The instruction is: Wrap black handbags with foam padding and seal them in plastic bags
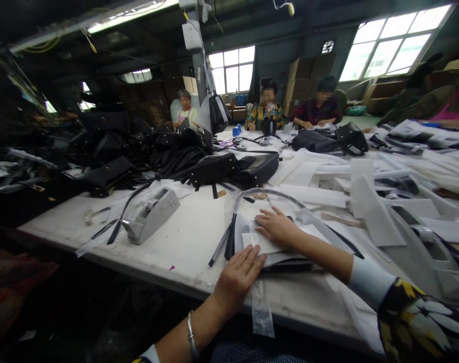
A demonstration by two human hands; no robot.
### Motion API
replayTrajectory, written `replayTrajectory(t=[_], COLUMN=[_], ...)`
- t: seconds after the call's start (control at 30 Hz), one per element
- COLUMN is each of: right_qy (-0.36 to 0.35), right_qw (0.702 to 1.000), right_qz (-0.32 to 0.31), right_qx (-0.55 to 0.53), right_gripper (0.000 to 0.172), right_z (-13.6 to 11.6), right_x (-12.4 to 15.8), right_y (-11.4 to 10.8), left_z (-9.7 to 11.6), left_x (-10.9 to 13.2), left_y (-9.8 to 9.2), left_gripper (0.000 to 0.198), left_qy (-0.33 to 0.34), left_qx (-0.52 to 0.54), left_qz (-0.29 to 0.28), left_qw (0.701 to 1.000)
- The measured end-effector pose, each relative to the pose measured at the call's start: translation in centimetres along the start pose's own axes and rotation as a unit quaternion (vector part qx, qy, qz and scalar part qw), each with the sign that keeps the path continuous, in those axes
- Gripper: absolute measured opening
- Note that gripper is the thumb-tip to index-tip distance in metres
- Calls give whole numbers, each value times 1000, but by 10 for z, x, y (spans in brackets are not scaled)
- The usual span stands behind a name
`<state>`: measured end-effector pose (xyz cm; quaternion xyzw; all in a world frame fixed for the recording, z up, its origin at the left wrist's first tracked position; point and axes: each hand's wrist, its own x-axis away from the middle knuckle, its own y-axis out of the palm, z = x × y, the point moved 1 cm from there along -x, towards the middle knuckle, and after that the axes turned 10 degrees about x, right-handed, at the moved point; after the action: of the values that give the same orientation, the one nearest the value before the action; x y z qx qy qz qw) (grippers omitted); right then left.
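Note:
A black bag [285, 263] lies flat near the table's front edge, partly covered by white foam sheet [262, 243]. Its handle [269, 191], wrapped in clear plastic, arches behind it. My left hand [239, 275] rests on the near left part of the sheet, fingers extended and palm down. Flat on top of the wrapping, farther back, lies my right hand [276, 228] with its fingers spread. A strip of clear plastic [262, 312] hangs over the table edge below the bag.
A grey tape dispenser [151, 217] stands to the left, another [421, 242] to the right. Black bags [214, 169] are piled behind and left. White foam sheets [327, 194] cover the right side. Several people sit across the table.

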<state>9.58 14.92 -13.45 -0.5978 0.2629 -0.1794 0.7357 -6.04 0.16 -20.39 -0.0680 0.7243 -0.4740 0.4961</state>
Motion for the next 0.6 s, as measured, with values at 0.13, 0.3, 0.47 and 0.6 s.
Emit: replayTrajectory(t=[0.13,0.3,0.47,0.6], right_qy=[-58,-48,-56,-42], right_qw=[998,997,995,995], right_qz=[-32,-47,-37,8], right_qx=[-16,-36,-79,-87], right_gripper=[31,34,35,39], right_z=[-6,-7,-6,-17], right_x=[-17,-15,13,53], right_y=[9,10,5,-1], left_z=[0,0,-1,0], left_x=[1,1,2,1], left_y=[1,1,0,1], left_gripper=[40,39,39,38], left_qy=[0,0,-1,-12], left_qx=[3,6,15,26], left_qz=[5,4,2,18], left_qw=[1000,1000,1000,999])
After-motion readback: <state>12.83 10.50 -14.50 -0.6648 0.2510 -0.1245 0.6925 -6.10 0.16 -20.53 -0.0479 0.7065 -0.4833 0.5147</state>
